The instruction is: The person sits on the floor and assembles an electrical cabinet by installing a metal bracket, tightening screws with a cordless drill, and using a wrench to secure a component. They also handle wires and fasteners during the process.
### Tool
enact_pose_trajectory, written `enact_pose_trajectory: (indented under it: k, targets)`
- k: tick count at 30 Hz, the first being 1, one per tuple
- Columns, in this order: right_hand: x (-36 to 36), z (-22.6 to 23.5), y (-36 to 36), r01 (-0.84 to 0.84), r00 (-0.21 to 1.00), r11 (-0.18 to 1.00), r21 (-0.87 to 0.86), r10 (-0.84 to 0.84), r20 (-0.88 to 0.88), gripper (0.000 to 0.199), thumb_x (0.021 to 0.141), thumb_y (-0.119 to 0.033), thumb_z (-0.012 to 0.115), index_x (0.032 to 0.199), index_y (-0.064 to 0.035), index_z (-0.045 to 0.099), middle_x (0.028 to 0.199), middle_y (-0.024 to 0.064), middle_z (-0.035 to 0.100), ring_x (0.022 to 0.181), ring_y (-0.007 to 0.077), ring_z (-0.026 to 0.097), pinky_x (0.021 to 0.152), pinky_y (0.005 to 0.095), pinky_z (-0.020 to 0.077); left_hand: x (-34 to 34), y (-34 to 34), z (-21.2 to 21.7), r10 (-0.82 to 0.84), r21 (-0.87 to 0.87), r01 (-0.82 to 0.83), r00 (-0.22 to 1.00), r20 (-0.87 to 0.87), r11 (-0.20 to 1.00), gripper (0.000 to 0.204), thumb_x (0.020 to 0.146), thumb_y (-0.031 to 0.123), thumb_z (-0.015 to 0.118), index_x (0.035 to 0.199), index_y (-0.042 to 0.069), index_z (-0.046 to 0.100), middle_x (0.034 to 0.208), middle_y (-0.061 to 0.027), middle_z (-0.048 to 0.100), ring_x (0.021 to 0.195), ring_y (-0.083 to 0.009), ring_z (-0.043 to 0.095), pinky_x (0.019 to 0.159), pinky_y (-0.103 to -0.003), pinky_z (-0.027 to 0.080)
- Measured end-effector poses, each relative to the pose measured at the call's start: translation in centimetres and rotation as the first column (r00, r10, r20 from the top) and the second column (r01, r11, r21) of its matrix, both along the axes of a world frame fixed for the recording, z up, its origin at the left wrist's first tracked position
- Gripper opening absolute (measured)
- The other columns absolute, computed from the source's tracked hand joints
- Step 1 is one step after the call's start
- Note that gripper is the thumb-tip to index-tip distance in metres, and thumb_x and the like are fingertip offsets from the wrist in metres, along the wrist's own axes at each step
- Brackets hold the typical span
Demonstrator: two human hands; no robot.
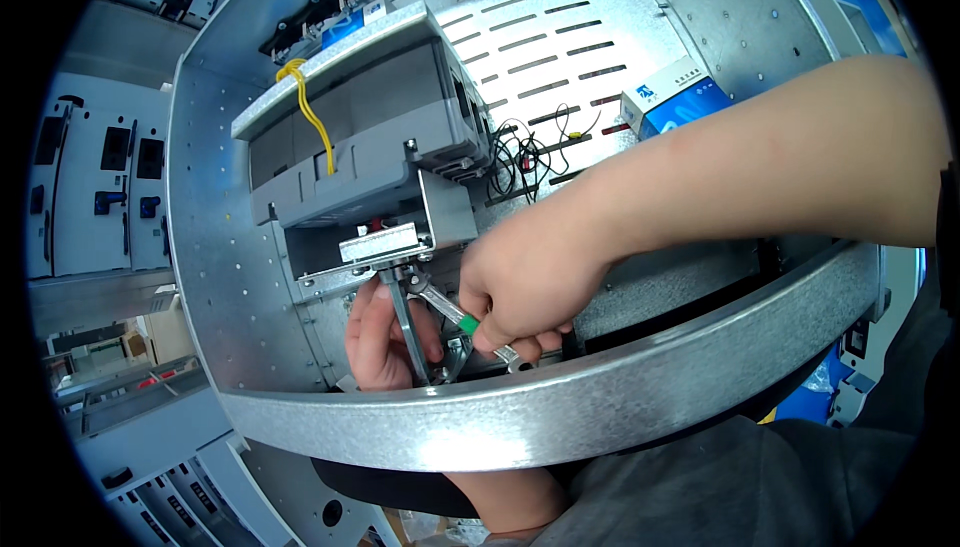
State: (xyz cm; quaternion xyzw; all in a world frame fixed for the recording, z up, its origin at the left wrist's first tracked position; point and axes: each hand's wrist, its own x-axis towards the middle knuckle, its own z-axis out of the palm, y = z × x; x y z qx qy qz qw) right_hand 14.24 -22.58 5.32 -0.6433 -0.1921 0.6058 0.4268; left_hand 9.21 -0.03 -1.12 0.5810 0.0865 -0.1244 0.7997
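My right hand [540,282] is closed around a silver combination wrench [444,304] with a green band near its middle. The wrench's upper end meets a bolt under a small metal bracket [380,244]. My left hand [378,342] is curled around a slim metal bar [405,322] that runs down from that bracket; its forearm passes below the enclosure's front rim. Above both hands sits a grey box-shaped electrical device [350,137] with a yellow wire loop [312,112] across its front. Part of my left palm is hidden behind the bar.
A galvanized metal enclosure surrounds the work, its curved front rim [480,427] close to my body. Thin black wires [525,152] lie on the slotted panel [540,37]. A blue-and-white box [685,102] rests beyond my right forearm. Grey cabinets [110,177] stand at left.
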Motion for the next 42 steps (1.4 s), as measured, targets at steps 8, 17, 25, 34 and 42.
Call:
enact_pose_trajectory:
  k: [8,17,25,34,42]
  targets:
    - [-0.8,-1.6,1.2,0.069,0.996,0.992,0.108,-0.063,-0.059,0.037,0.107,-0.032,0.055,0.098,0.0009,0.068,0.085,0.0082,0.072,0.076,0.0167,0.069,0.07,0.0327,0.0559,0.0,-0.7,0.1,0.064,-0.005,-0.064,0.998,0.009,0.998,0.032,0.102,0.02,0.052,0.112,-0.01,0.059,0.052,-0.007,0.054,0.038,-0.0121,0.043,0.039,-0.024,0.032]
    - [-1.4,-0.7,1.5,0.044,0.994,0.996,0.083,-0.052,0.1,0.036,0.105,-0.031,0.057,0.1,0.0025,0.068,0.088,0.011,0.073,0.08,0.0215,0.071,0.076,0.0369,0.0545,-0.2,-0.9,0.8,0.086,-0.006,-0.086,0.996,-0.021,0.996,0.033,0.102,0.02,0.057,0.117,-0.008,0.063,0.057,-0.0065,0.059,0.039,-0.0118,0.044,0.038,-0.026,0.031]
    - [-1.8,-0.5,1.2,0.095,0.987,0.99,0.108,-0.108,0.119,0.034,0.104,-0.031,0.057,0.101,0.0005,0.07,0.088,0.0104,0.074,0.081,0.0212,0.071,0.075,0.0361,0.0539,-0.2,-0.2,0.9,0.007,0.03,-0.006,1.0,-0.013,1.0,0.035,0.103,0.022,0.056,0.12,-0.008,0.063,0.057,-0.0064,0.059,0.04,-0.0128,0.046,0.04,-0.027,0.034]
    - [-1.5,-1.5,1.6,0.102,0.992,0.995,0.021,-0.103,0.078,0.031,0.103,-0.03,0.058,0.105,-0.0023,0.071,0.088,0.0101,0.074,0.08,0.0191,0.07,0.073,0.0361,0.0539,-0.3,0.1,0.2,-0.014,-0.019,0.014,0.999,-0.039,1.0,0.035,0.104,0.023,0.055,0.121,-0.006,0.063,0.061,-0.0077,0.061,0.042,-0.0134,0.049,0.041,-0.026,0.035]
    - [-1.6,-1.3,1.5,0.066,0.985,0.997,0.038,-0.071,0.157,0.029,0.103,-0.028,0.058,0.106,-0.0026,0.07,0.085,0.0093,0.073,0.08,0.0215,0.069,0.073,0.0373,0.0527,-0.4,-0.1,0.5,-0.014,-0.005,0.014,1.0,-0.025,1.0,0.037,0.104,0.022,0.055,0.127,-0.007,0.061,0.06,-0.0086,0.061,0.043,-0.0142,0.05,0.041,-0.026,0.036]
